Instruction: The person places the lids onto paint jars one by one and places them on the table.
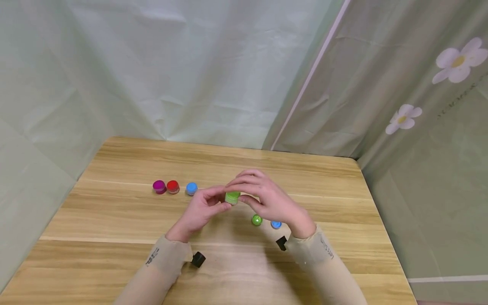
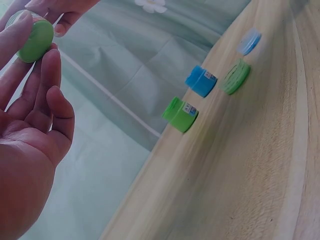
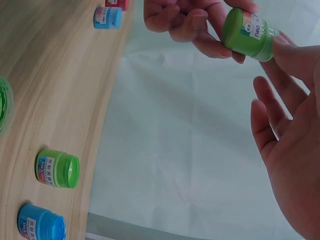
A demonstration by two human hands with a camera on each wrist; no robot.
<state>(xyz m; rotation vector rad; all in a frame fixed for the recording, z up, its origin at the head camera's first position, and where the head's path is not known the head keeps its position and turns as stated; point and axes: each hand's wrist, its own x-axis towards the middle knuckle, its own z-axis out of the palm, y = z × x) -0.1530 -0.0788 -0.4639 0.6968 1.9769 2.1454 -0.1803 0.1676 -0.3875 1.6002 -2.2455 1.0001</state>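
A small green paint jar (image 1: 232, 197) is held above the table between both hands. My left hand (image 1: 202, 210) grips its labelled body with thumb and fingers, seen closely in the right wrist view. From the other side, my right hand (image 1: 268, 198) pinches the jar's clear ridged lid (image 3: 270, 44) between thumb and fingers. Below stand an open green jar (image 3: 57, 168) and an open blue jar (image 3: 41, 222); in the head view the right hand covers them. Nearer the person lie a green lid (image 1: 257, 220) and a blue lid (image 1: 276, 224).
On the left of the wooden table (image 1: 114, 212) stand a purple jar (image 1: 159, 187), a red jar (image 1: 173, 187) and a blue jar (image 1: 192, 189) in a row. A pale curtain (image 1: 183, 76) hangs behind the table's far edge. Black wrist mounts (image 1: 198, 259) sit under the forearms.
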